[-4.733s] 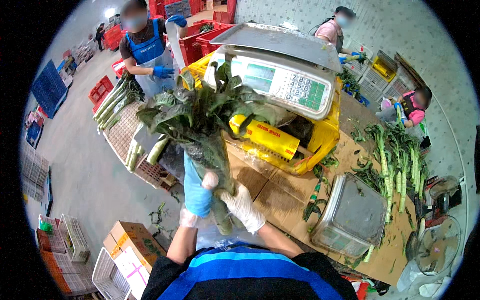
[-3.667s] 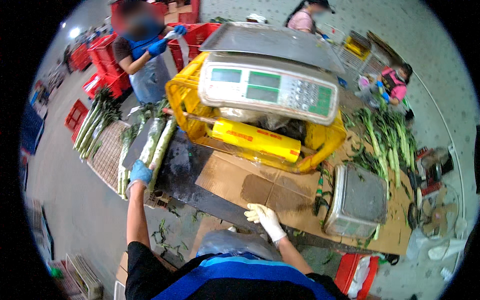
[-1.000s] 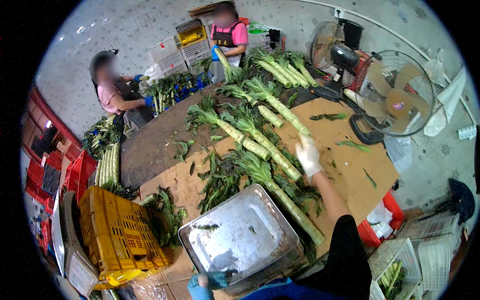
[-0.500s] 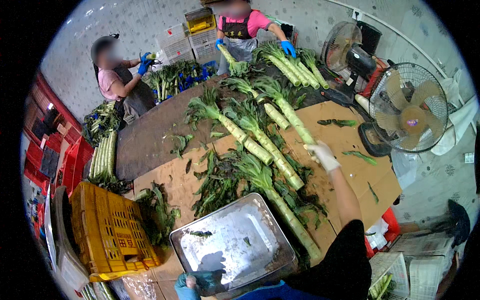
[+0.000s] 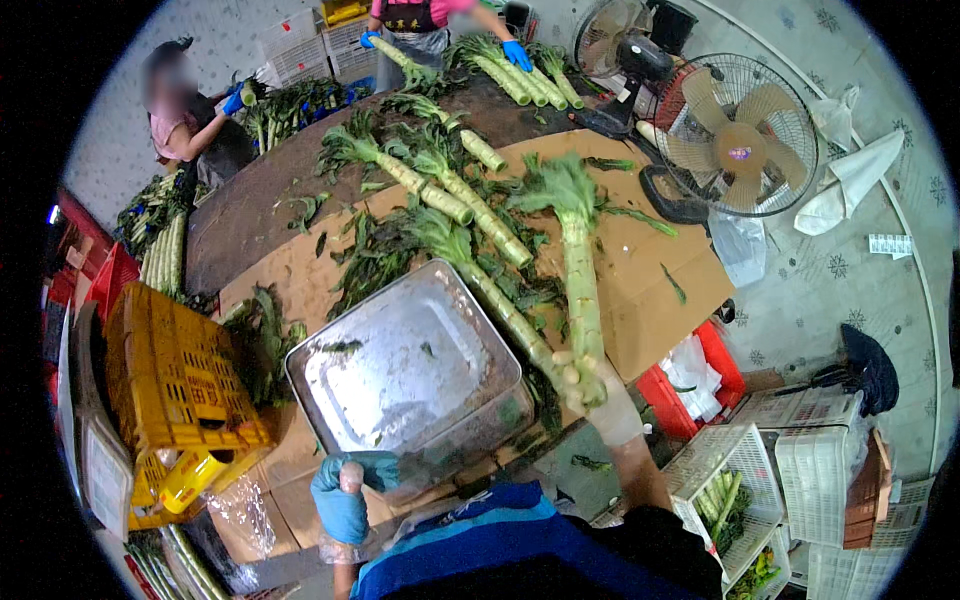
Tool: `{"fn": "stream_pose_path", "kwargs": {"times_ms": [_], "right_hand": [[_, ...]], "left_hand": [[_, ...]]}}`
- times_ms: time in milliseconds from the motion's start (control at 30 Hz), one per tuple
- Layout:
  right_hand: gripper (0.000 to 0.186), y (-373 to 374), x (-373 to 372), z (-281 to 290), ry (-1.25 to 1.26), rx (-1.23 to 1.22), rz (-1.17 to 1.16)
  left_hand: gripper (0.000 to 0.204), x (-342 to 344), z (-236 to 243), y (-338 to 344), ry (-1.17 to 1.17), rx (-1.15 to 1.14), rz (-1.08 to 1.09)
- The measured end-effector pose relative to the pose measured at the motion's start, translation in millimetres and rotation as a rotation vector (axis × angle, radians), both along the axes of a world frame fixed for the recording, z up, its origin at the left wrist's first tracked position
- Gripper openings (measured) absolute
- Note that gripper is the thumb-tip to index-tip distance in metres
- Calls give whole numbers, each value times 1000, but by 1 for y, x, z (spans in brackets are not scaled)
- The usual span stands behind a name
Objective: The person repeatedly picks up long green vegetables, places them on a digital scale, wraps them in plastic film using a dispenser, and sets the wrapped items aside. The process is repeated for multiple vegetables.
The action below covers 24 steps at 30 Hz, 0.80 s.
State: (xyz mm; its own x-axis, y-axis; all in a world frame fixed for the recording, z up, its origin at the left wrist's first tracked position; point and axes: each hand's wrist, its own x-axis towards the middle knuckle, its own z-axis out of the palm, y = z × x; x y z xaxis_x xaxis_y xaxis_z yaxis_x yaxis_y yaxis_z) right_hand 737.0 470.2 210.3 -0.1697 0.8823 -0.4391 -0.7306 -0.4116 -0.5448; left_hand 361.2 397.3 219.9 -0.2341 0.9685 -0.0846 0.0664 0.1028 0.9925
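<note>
Holding stalk [image 5: 581,285] by near end in closed right grip [image 5: 604,398], pointing leaf-first away; cannot tell hold of farther left grip [image 5: 342,498].

Clock positions refer to the centre of the head view; the right hand [image 5: 608,405], gloved in white, is at 4 o'clock and grips the butt end of a leafy stalk [image 5: 581,290], with leaves pointing toward 12; the left hand [image 5: 342,497], gloved in blue, is at 7, at the near edge of a rectangular metal container [image 5: 405,365]; further stalks lie on the cardboard-covered worktop [image 5: 255,225] toward 12; a yellow crate [image 5: 180,360] stands at 9; a fan [image 5: 740,150] stands at 2; one co-worker [image 5: 180,130] is at 10, another [image 5: 408,45] near 12.
</note>
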Motion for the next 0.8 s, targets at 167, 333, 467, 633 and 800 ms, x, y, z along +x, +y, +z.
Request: {"fn": "stream_pose_path", "kwargs": {"times_ms": [167,333,467,633,800], "right_hand": [[51,-51,-53,16,-59,304,285],[52,-55,-103,9,2,261,568],[51,-63,-127,-13,46,156,712],[66,-56,-121,-20,-173,240,782],[64,-10,-62,-22,-967,60,512]], "left_hand": [[26,11,23,-26,-233,-78,-55],[25,25,44,-38,-211,17,-88],[27,6,26,-68,-325,-7,-4],[31,-25,0,-112,-339,-57,261],[42,-78,-38,-160,-221,-35,528]]}}
